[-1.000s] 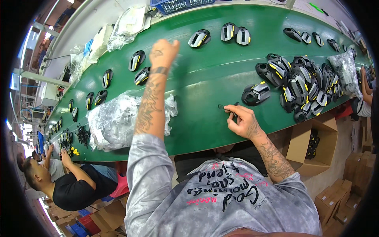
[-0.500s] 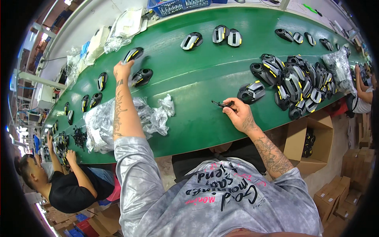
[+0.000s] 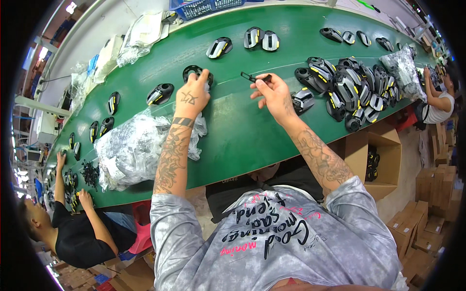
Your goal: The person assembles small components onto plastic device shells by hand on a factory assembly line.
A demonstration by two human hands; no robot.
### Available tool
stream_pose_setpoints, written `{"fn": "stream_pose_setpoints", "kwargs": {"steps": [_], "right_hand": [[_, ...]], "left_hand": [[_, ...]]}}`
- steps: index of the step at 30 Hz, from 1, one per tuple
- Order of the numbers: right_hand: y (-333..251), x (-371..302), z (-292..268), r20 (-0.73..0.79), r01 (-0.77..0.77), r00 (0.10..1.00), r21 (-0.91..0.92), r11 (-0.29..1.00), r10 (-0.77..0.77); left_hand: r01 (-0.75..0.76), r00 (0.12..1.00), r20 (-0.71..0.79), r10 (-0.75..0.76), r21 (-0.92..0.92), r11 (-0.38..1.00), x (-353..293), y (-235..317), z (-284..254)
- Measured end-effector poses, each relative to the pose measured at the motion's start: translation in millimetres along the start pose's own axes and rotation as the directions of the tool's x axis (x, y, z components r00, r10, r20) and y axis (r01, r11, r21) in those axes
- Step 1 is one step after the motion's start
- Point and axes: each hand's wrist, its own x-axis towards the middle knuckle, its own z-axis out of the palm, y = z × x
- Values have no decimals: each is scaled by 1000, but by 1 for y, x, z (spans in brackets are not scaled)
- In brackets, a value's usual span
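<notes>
My left hand (image 3: 194, 93) is closed over a dark mouse shell (image 3: 191, 71) on the green belt, fingers curled on its top and sides. The hand hides much of that shell. To its right, my right hand (image 3: 274, 97) pinches a small, thin black plastic piece (image 3: 249, 76) between thumb and forefinger, its framed end pointing at the left hand. Another black-and-grey mouse shell with a yellow stripe (image 3: 160, 94) lies left of my left hand. A single grey shell (image 3: 304, 100) rests beside my right wrist, next to a large heap of similar shells (image 3: 350, 87).
Crumpled clear plastic bags (image 3: 133, 148) lie by my left forearm. Several shells (image 3: 262, 39) sit along the far side. A blue basket (image 3: 204, 8) stands at the back, an open cardboard box (image 3: 357, 157) below the right edge. Co-workers sit at left (image 3: 80, 233) and far right (image 3: 439, 104).
My left hand has brought a mouse shell rightward and nearer the middle of the belt. My right hand has moved farther out toward it, still pinching the black piece.
</notes>
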Motion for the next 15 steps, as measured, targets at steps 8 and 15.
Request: {"fn": "stream_pose_setpoints", "kwargs": {"steps": [8,15], "right_hand": [[0,-8,4,-49,-18,999,8,1000,18],[-40,-58,-31,54,-67,996,10,998,67]], "left_hand": [[0,997,82,-15,178,984,42,-6,5],[237,953,8,-302,-639,732,14,-13,-6]]}}
